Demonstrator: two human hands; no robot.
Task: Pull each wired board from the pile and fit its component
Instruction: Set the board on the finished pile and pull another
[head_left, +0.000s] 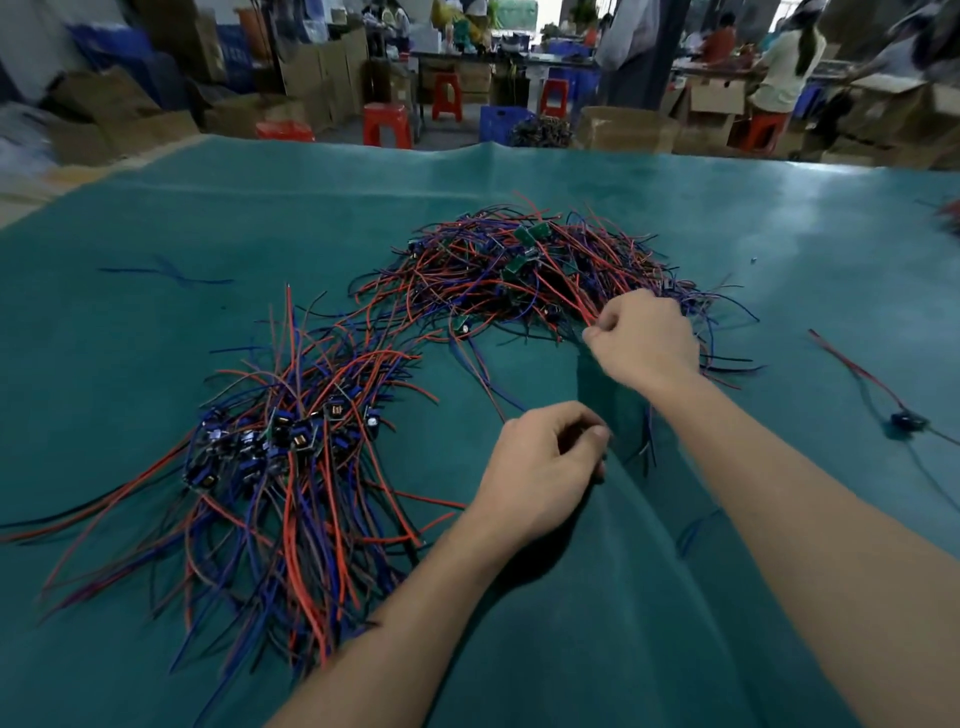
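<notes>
Head view: right hand (644, 338) pinches red wires at the far pile (524, 270), left hand (545, 462) curled, contents unclear — tangled leads could drag neighbouring boards along.

Two tangled piles of red-and-blue wired boards (540, 270), far pile and nearer-left pile (291, 457), on green cloth

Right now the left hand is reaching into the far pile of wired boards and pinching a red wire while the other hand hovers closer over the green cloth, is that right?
Not quite: it is the right hand that reaches into the far pile and pinches a red wire. The left hand is the one closer in over the green cloth. The head view shows this.
</notes>
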